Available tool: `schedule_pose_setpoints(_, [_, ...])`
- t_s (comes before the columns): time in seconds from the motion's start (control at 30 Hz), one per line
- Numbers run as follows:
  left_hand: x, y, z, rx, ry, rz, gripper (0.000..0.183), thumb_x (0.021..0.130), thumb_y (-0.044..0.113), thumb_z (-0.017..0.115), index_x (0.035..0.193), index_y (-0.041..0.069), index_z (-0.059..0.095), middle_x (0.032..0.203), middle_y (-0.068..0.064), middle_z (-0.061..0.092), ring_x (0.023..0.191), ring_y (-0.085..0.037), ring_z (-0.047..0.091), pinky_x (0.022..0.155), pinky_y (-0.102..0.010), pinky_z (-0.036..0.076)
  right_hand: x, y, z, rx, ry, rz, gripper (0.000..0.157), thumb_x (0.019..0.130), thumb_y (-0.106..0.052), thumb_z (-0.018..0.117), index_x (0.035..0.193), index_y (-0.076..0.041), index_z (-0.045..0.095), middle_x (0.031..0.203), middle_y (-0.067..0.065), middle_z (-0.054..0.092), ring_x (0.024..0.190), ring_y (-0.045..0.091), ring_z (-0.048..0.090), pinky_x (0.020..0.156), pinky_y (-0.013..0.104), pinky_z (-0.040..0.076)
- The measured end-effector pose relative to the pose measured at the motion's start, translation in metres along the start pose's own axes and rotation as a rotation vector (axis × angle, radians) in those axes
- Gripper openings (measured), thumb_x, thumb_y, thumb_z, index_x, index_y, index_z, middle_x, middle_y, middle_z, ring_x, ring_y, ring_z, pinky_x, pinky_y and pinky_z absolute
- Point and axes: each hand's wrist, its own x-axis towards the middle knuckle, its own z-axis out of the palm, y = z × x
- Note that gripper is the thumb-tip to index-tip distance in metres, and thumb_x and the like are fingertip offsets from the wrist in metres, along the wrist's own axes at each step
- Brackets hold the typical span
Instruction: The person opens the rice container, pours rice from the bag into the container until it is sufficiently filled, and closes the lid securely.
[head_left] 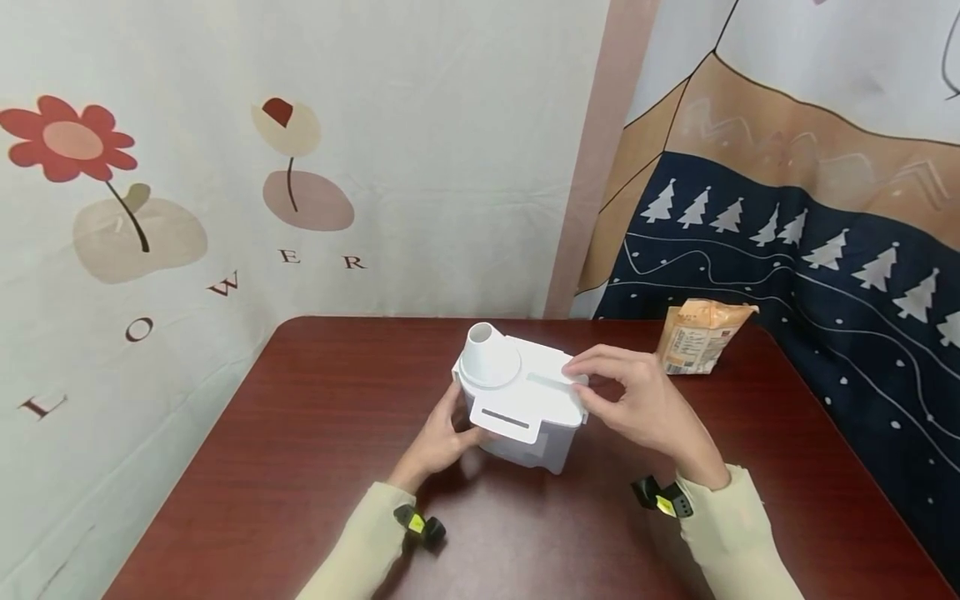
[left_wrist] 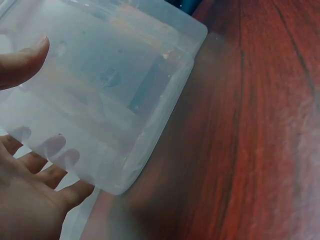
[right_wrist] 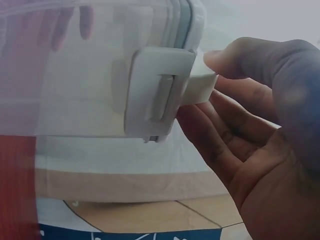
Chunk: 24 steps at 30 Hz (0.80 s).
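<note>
A translucent plastic storage box point(head_left: 525, 443) with a white lid point(head_left: 551, 402) is tilted over the table. A white round cap with a tapered spout point(head_left: 487, 354) stands at the lid's left. My left hand point(head_left: 438, 437) grips the box's left end; in the left wrist view its thumb and fingers point(left_wrist: 75, 192) lie on either side of the clear wall point(left_wrist: 95, 105). At the lid's right end, my right hand point(head_left: 637, 396) pinches a small white tab point(right_wrist: 200, 89), which sticks out above the lid beside a white side latch point(right_wrist: 157, 92). Another latch point(head_left: 504, 423) is on the front.
An orange-and-white food bag point(head_left: 697, 337) stands at the table's back right. The dark red wooden table point(head_left: 300, 467) ends at the back against a printed curtain point(head_left: 450, 167). Wrist cameras point(head_left: 422, 527) are strapped over both sleeves.
</note>
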Motion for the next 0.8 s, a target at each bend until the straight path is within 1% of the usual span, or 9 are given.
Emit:
schedule_pose_setpoints(0.13, [0.002, -0.003, -0.002, 0.004, -0.035, 0.009, 0.098, 0.08, 0.001, 0.077, 0.161, 0.006, 0.023, 0.15, -0.025, 0.051, 0.141, -0.041, 0.048, 0.12, -0.058, 0.036, -0.001, -0.003, -0.001, -0.014, -0.011, 0.003, 0.029, 0.084, -0.003, 0.081, 0.109, -0.016, 0.078, 0.109, -0.005, 0.075, 0.089, 0.006, 0.065, 0.074, 0.021, 0.057])
schedule_pose_setpoints(0.3, [0.002, -0.002, -0.006, -0.019, -0.044, 0.021, 0.101, 0.081, 0.003, 0.079, 0.163, 0.009, 0.02, 0.156, -0.023, 0.045, 0.146, -0.039, 0.043, 0.121, -0.059, 0.034, 0.0, -0.001, 0.0, 0.008, -0.016, -0.017, 0.033, 0.083, 0.0, 0.079, 0.112, -0.015, 0.078, 0.112, -0.005, 0.075, 0.094, 0.008, 0.066, 0.081, 0.019, 0.057])
schedule_pose_setpoints(0.33, [0.001, -0.001, -0.007, -0.016, -0.039, 0.019, 0.103, 0.081, 0.005, 0.081, 0.164, 0.011, 0.018, 0.159, -0.02, 0.042, 0.147, -0.038, 0.041, 0.121, -0.057, 0.034, 0.0, 0.0, 0.0, 0.018, -0.023, -0.016, 0.034, 0.083, 0.0, 0.079, 0.113, -0.016, 0.077, 0.113, -0.006, 0.074, 0.096, 0.008, 0.066, 0.084, 0.018, 0.056])
schedule_pose_setpoints(0.43, [-0.004, 0.0, -0.005, -0.013, -0.025, 0.057, 0.11, 0.08, 0.01, 0.085, 0.164, 0.017, 0.015, 0.16, -0.015, 0.041, 0.149, -0.032, 0.039, 0.124, -0.045, 0.034, -0.001, 0.002, -0.002, 0.051, -0.059, -0.001, 0.038, 0.084, 0.001, 0.077, 0.118, -0.017, 0.076, 0.12, -0.006, 0.072, 0.103, 0.01, 0.065, 0.09, 0.018, 0.055])
schedule_pose_setpoints(0.53, [-0.013, 0.004, 0.002, 0.066, 0.05, 0.04, 0.12, 0.074, 0.022, 0.093, 0.163, 0.023, 0.012, 0.161, -0.009, 0.038, 0.151, -0.027, 0.035, 0.126, -0.043, 0.028, -0.002, 0.003, -0.006, 0.062, -0.098, 0.025, 0.04, 0.086, 0.0, 0.076, 0.121, -0.019, 0.075, 0.125, -0.007, 0.07, 0.106, 0.009, 0.065, 0.092, 0.021, 0.055])
schedule_pose_setpoints(0.57, [-0.016, 0.005, 0.006, 0.082, 0.079, 0.043, 0.123, 0.071, 0.025, 0.094, 0.162, 0.026, 0.012, 0.161, -0.008, 0.038, 0.151, -0.027, 0.035, 0.126, -0.045, 0.027, -0.003, 0.004, -0.008, 0.064, -0.109, 0.031, 0.041, 0.086, 0.0, 0.076, 0.122, -0.019, 0.075, 0.125, -0.007, 0.07, 0.105, 0.009, 0.065, 0.092, 0.021, 0.056])
schedule_pose_setpoints(0.63, [-0.022, 0.01, 0.015, 0.13, 0.151, 0.013, 0.13, 0.067, 0.033, 0.097, 0.163, 0.03, 0.01, 0.163, -0.006, 0.033, 0.152, -0.026, 0.032, 0.126, -0.053, 0.024, -0.004, 0.004, -0.011, 0.064, -0.124, 0.044, 0.041, 0.087, 0.0, 0.076, 0.122, -0.02, 0.075, 0.124, -0.006, 0.071, 0.103, 0.01, 0.066, 0.09, 0.021, 0.057])
schedule_pose_setpoints(0.67, [-0.024, 0.012, 0.019, 0.143, 0.18, 0.007, 0.132, 0.065, 0.035, 0.098, 0.163, 0.031, 0.009, 0.164, -0.005, 0.032, 0.153, -0.026, 0.031, 0.125, -0.055, 0.023, -0.004, 0.004, -0.012, 0.062, -0.13, 0.05, 0.04, 0.087, 0.0, 0.076, 0.122, -0.02, 0.075, 0.124, -0.006, 0.071, 0.103, 0.01, 0.066, 0.089, 0.022, 0.057])
schedule_pose_setpoints(0.8, [-0.027, 0.015, 0.036, 0.143, 0.268, 0.028, 0.136, 0.061, 0.039, 0.1, 0.163, 0.033, 0.01, 0.165, -0.001, 0.029, 0.154, -0.022, 0.03, 0.126, -0.052, 0.025, -0.004, 0.003, -0.015, 0.051, -0.145, 0.061, 0.039, 0.087, -0.001, 0.077, 0.121, -0.021, 0.076, 0.121, -0.007, 0.072, 0.103, 0.01, 0.066, 0.088, 0.021, 0.058])
